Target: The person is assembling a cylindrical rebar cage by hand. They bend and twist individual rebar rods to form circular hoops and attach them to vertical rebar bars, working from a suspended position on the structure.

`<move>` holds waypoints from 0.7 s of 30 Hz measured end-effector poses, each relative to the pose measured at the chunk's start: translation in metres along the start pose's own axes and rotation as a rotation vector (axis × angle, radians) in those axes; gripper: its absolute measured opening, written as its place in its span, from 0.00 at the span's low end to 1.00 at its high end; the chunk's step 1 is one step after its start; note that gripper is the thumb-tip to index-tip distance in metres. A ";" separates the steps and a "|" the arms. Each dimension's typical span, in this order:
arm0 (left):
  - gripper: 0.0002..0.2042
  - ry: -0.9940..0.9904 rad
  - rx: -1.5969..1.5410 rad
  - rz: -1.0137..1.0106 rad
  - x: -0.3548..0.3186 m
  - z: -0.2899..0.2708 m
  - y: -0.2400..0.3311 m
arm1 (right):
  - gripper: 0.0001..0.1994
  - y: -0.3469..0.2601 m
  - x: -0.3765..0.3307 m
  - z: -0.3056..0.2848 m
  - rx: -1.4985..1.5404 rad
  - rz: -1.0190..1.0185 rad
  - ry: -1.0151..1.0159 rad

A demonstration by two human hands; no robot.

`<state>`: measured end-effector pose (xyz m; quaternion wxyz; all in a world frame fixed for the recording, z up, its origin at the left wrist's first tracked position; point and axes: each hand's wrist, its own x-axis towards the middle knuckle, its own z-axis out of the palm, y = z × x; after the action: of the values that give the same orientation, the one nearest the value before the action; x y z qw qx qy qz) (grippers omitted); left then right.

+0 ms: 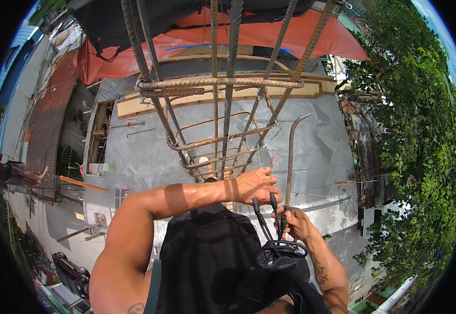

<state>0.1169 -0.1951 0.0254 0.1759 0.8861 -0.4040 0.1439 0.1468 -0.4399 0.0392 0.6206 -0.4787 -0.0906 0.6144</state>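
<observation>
My left arm reaches across to the right. My left hand (pixel 258 186) is closed, its fingers curled just above the black-tipped tool handles (pixel 259 214); what it grips is hidden. Those handles stick up from a dark pouch (pixel 285 264) at my right side. Below and right of it, my right hand (pixel 297 224) is closed at the lower end of a ribbed steel bar (pixel 291 162) with a hooked top. A black bag (pixel 204 261) lies against my front. Ahead of me rises a rusty rebar cage (pixel 229 104) of upright bars and tied rings.
Far below lies a grey concrete slab (pixel 139 146) with wooden planks (pixel 134 106) along its far side. An orange tarp (pixel 311 39) stretches behind the cage. Leafy branches (pixel 416 141) stand at right. A parked vehicle (pixel 71 272) and an orange pipe (pixel 84 183) are at left.
</observation>
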 end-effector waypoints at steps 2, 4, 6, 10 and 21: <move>0.13 0.034 -0.097 0.016 -0.001 -0.003 -0.011 | 0.24 0.004 0.004 0.009 -0.087 -0.104 0.116; 0.11 -0.066 -0.281 -0.041 -0.004 -0.011 -0.019 | 0.22 0.008 0.007 0.018 -0.134 -0.146 0.168; 0.12 -0.052 -0.484 -0.073 -0.003 -0.022 -0.022 | 0.20 0.007 0.008 0.027 -0.110 -0.223 0.141; 0.16 0.054 -1.118 -0.524 0.017 -0.034 -0.008 | 0.19 -0.015 0.017 0.038 0.036 -0.597 0.074; 0.18 0.501 -1.068 -0.925 -0.050 0.006 0.045 | 0.21 -0.049 0.051 0.032 -0.331 -0.581 0.337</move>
<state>0.0519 -0.1917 0.0093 0.7112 0.7005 0.0471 0.0369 0.1692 -0.3704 0.0660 0.6895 -0.6212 -0.2174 0.3024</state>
